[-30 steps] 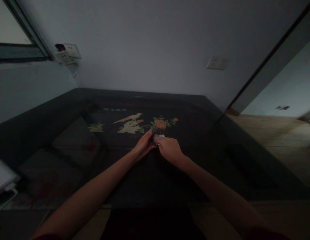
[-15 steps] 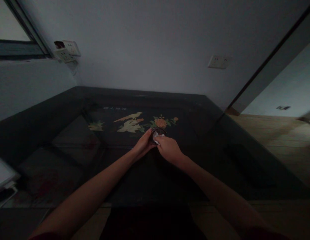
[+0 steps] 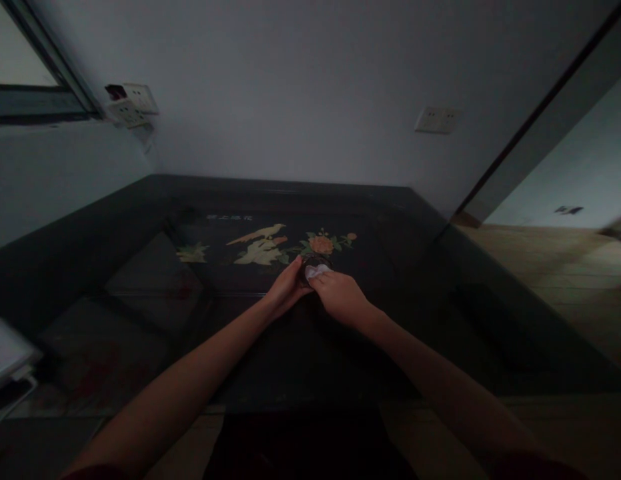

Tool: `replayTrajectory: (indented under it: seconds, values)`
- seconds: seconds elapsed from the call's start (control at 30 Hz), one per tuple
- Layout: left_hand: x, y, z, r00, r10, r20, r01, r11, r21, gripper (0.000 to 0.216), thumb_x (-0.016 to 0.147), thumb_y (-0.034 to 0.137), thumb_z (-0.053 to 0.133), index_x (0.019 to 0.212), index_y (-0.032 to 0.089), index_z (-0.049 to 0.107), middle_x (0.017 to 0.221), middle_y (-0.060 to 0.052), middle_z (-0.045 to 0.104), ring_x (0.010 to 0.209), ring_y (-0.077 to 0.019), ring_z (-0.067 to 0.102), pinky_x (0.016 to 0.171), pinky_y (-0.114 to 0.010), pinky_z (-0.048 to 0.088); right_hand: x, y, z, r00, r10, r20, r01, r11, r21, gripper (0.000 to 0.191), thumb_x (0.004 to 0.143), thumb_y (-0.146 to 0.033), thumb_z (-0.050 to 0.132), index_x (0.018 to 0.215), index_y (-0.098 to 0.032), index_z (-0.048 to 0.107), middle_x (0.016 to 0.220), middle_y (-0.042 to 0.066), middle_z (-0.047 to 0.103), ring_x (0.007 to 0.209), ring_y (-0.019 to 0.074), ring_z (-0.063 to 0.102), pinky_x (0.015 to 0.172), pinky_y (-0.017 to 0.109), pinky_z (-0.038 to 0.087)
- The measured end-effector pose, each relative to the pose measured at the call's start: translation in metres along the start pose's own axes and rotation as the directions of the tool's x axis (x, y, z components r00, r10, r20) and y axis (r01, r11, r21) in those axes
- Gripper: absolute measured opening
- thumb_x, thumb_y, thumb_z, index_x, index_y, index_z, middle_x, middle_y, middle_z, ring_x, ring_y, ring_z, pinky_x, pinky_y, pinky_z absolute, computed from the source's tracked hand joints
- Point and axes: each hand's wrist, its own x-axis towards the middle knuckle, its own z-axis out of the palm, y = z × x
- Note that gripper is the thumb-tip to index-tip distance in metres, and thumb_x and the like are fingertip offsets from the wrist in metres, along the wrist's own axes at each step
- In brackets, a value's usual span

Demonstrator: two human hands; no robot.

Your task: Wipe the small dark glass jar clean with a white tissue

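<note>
Dim light. A person's two bare arms reach forward over a broad, glossy black tabletop (image 3: 285, 373), forearms converging near the middle.

Left hand (image 3: 285, 291): fingers closed around the left side of a small, dark, round object with a ring-like rim (image 3: 317, 258). The underside is hidden, so cannot tell whether the object touches the tabletop; material also unclear.

Right hand (image 3: 340, 297): fingers drawn in narrow, thumb and fingertips pinching a crumpled, thin white cloth or tissue (image 3: 315, 271), which lies against the round object inside its rim. Exact placing of the rear fingers hidden behind the knuckles.

The round object sits between the two hands, just on the near side of an orange flower picture with green leaves (image 3: 321, 245) on the tabletop. Left of the flower, a pale, long-tailed bird picture (image 3: 263, 235); beyond it, a short row of pale characters (image 3: 229, 217), too blurred to read.

Near left edge: a white, box-shaped device (image 3: 7, 347) with a thin white cable (image 3: 14, 405) running off downward. Right side: a dark oblong patch (image 3: 495, 327), too dim to tell whether object or reflection.

Behind: a plain pale wall (image 3: 290, 93) bearing a white double socket plate (image 3: 437, 121); more white sockets (image 3: 140, 98) near the left corner.
</note>
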Motion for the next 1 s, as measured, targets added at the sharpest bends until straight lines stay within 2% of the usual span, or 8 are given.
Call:
replayTrajectory:
  seconds: [0.13,0.27,0.37,0.43,0.57,0.67,0.83,1.0]
  values:
    - [-0.003,0.000,0.002,1.000,0.008,-0.013,-0.008,1.000,0.009,0.030,0.094,0.039,0.049,0.104,0.015,0.064,0.104,-0.012,0.070,0.088,-0.0187,0.067,0.074,-0.028,0.053,-0.001,-0.009,0.001,0.991,0.130,0.012,-0.130,0.977,0.167,0.037,0.092,-0.011,0.036,0.121,-0.013,0.060,0.123,0.013,0.066,0.111,0.0218,0.063,0.096,0.031,0.046]
    - [-0.004,-0.001,0.002,0.999,0.039,-0.005,-0.038,0.999,0.024,0.029,0.094,0.036,0.049,0.108,0.016,0.063,0.111,-0.012,0.069,0.092,-0.0191,0.066,0.076,-0.028,0.053,0.003,-0.015,0.009,0.953,0.302,-0.026,-0.263,0.866,0.425,0.042,0.089,-0.009,0.037,0.124,-0.014,0.060,0.122,0.012,0.067,0.112,0.0221,0.063,0.098,0.031,0.044]
    - [-0.004,-0.001,0.003,0.999,0.048,-0.018,-0.047,0.999,0.020,0.027,0.094,0.034,0.050,0.111,0.017,0.063,0.113,-0.011,0.068,0.094,-0.0178,0.066,0.077,-0.027,0.053,0.007,-0.017,0.017,0.928,0.359,-0.094,-0.235,0.765,0.600,0.042,0.089,-0.009,0.035,0.121,-0.012,0.062,0.117,0.012,0.069,0.108,0.0208,0.064,0.094,0.029,0.046]
    - [-0.004,-0.001,0.003,0.999,0.044,-0.024,-0.044,0.999,0.003,0.028,0.093,0.034,0.051,0.112,0.017,0.063,0.112,-0.010,0.068,0.094,-0.0179,0.066,0.080,-0.028,0.053,0.007,-0.018,0.021,0.930,0.347,-0.123,-0.199,0.753,0.627,0.042,0.090,-0.009,0.034,0.120,-0.012,0.062,0.116,0.012,0.070,0.106,0.0198,0.065,0.092,0.028,0.047]
    - [-0.003,0.001,0.004,1.000,-0.003,-0.015,0.003,0.999,-0.047,0.034,0.096,0.038,0.045,0.107,0.013,0.065,0.103,-0.013,0.070,0.093,-0.0193,0.067,0.083,-0.030,0.054,0.005,-0.014,0.020,0.969,0.209,-0.133,-0.140,0.906,0.399,0.043,0.090,-0.005,0.036,0.127,-0.007,0.057,0.125,0.016,0.065,0.115,0.0214,0.060,0.100,0.032,0.044]
    - [-0.003,0.003,0.003,0.999,-0.038,-0.003,0.037,0.997,-0.068,0.039,0.097,0.041,0.041,0.105,0.011,0.065,0.100,-0.014,0.071,0.090,-0.0186,0.067,0.079,-0.029,0.054,0.004,-0.005,0.012,0.996,0.040,-0.083,-0.028,0.989,0.145,0.036,0.093,-0.008,0.039,0.120,-0.007,0.062,0.119,0.017,0.067,0.113,0.0223,0.061,0.102,0.034,0.043]
    - [-0.001,0.003,0.003,0.999,-0.037,0.013,0.037,0.999,-0.023,0.037,0.095,0.041,0.045,0.108,0.013,0.065,0.104,-0.014,0.070,0.083,-0.0176,0.066,0.070,-0.029,0.055,0.005,0.013,0.001,0.994,-0.110,-0.016,0.110,0.994,-0.010,0.030,0.093,-0.010,0.044,0.112,-0.008,0.066,0.115,0.017,0.069,0.110,0.0217,0.063,0.103,0.036,0.042]
    - [0.000,0.003,0.003,0.998,-0.061,-0.010,0.061,0.998,-0.012,0.037,0.095,0.041,0.044,0.100,0.013,0.067,0.095,-0.011,0.071,0.075,-0.0154,0.065,0.066,-0.027,0.054,0.003,0.016,0.004,0.992,-0.120,-0.024,0.120,0.993,-0.022,0.031,0.094,-0.011,0.043,0.114,-0.008,0.066,0.115,0.016,0.069,0.110,0.0217,0.063,0.101,0.037,0.045]
